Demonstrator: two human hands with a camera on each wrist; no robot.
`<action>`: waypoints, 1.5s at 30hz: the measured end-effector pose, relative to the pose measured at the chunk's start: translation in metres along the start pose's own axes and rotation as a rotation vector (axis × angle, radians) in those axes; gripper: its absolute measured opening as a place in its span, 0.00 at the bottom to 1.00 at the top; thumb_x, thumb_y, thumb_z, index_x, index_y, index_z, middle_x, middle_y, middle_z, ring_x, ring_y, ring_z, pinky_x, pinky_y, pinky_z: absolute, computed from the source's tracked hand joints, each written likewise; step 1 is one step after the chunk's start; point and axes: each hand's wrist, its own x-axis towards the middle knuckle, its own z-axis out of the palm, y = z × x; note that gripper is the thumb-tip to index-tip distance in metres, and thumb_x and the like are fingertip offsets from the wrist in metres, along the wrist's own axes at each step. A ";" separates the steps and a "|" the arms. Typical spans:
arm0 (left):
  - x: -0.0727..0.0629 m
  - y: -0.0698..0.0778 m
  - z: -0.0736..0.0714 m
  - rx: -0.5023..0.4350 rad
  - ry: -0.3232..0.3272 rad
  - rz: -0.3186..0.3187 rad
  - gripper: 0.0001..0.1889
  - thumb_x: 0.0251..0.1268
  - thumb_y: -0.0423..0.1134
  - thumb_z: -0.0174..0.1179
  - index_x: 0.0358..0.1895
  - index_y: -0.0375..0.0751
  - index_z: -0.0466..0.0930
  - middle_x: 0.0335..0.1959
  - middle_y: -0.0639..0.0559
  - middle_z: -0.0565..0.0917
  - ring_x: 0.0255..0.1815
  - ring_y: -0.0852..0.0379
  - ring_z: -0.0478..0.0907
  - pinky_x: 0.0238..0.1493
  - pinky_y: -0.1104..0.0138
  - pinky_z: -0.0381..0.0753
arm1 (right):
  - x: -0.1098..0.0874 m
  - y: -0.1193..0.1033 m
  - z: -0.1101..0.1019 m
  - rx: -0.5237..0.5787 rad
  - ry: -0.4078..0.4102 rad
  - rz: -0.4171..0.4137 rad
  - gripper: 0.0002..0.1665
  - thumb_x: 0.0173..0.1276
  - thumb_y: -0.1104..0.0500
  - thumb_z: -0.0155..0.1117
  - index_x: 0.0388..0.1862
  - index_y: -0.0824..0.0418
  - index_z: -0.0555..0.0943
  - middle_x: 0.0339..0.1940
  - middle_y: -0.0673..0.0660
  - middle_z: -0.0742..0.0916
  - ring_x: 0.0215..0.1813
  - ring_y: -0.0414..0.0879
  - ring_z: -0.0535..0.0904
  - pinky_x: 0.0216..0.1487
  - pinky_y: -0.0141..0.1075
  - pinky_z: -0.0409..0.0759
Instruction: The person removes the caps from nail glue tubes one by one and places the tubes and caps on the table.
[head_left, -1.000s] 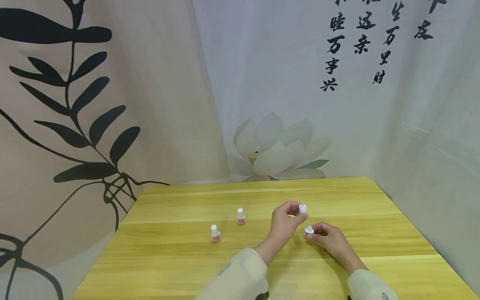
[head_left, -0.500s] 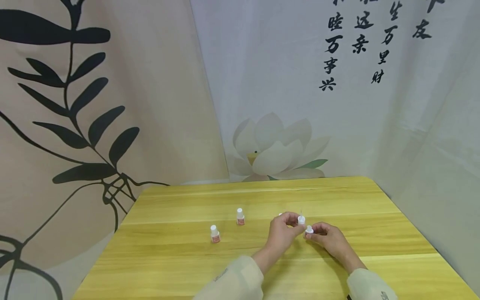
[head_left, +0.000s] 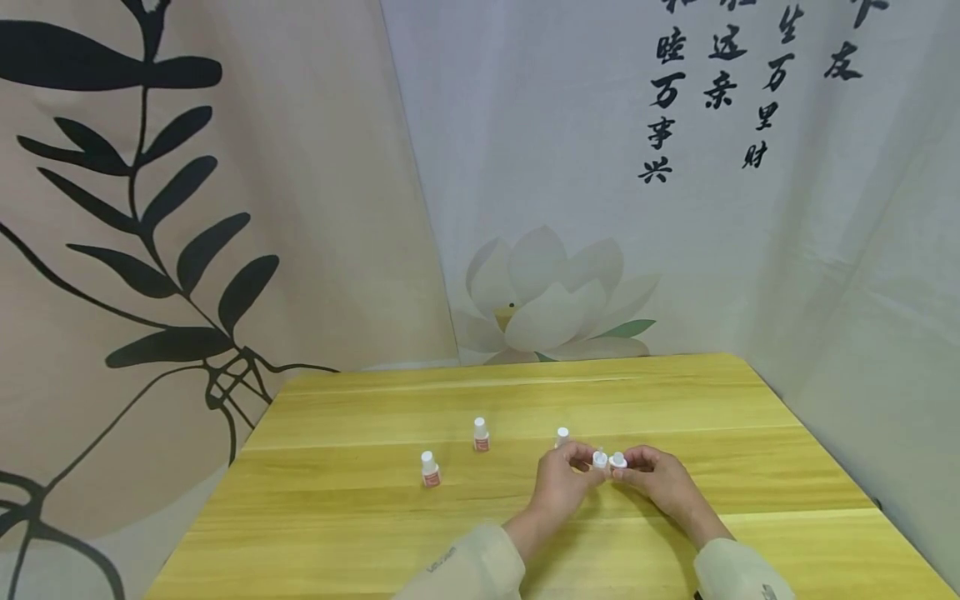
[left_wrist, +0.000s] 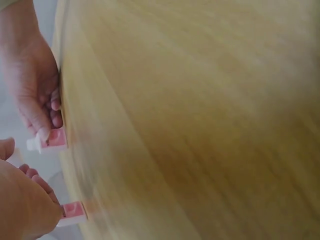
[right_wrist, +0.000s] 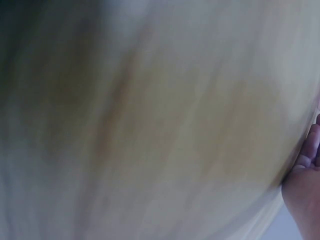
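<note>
In the head view my left hand [head_left: 561, 483] pinches a small white cap-like piece [head_left: 600, 460] with a thin pale tip pointing up. Close beside it, my right hand [head_left: 663, 479] holds a small bottle [head_left: 618, 461] between thumb and fingers; its white top faces up. The left wrist view shows that bottle's pink label [left_wrist: 56, 137] under the right thumb, the base close to the table. Another small bottle [head_left: 562, 435] with a white cap stands just behind the left hand, partly hidden by it.
Two more white-capped bottles with red labels, one nearer [head_left: 431, 469] and one farther back [head_left: 481, 435], stand upright left of the hands. The wooden table [head_left: 337, 533] ends at a cloth backdrop [head_left: 570, 208] printed with a flower and writing.
My left hand has come down and slightly left with the white piece, bringing it beside the right hand's bottle. The bottle behind the left hand has come into view. The right hand holds still.
</note>
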 end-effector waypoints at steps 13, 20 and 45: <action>0.002 -0.011 0.001 0.042 0.001 -0.024 0.08 0.54 0.32 0.74 0.33 0.42 0.84 0.28 0.60 0.77 0.30 0.64 0.70 0.31 0.73 0.72 | 0.001 0.002 0.001 -0.002 0.004 0.001 0.18 0.63 0.53 0.73 0.46 0.63 0.82 0.43 0.53 0.86 0.46 0.46 0.79 0.48 0.40 0.75; 0.003 -0.018 0.004 0.070 -0.013 -0.017 0.09 0.51 0.28 0.74 0.32 0.41 0.84 0.28 0.58 0.79 0.29 0.65 0.71 0.29 0.73 0.74 | 0.001 0.002 0.001 0.004 0.005 0.004 0.19 0.63 0.53 0.74 0.46 0.63 0.82 0.42 0.53 0.86 0.46 0.46 0.79 0.49 0.40 0.74; 0.007 -0.027 0.007 0.331 -0.068 0.001 0.11 0.46 0.30 0.77 0.29 0.45 0.84 0.23 0.64 0.80 0.26 0.69 0.74 0.32 0.73 0.76 | 0.000 0.002 0.001 -0.015 -0.002 0.004 0.19 0.63 0.53 0.73 0.47 0.62 0.82 0.42 0.53 0.86 0.45 0.46 0.79 0.48 0.40 0.75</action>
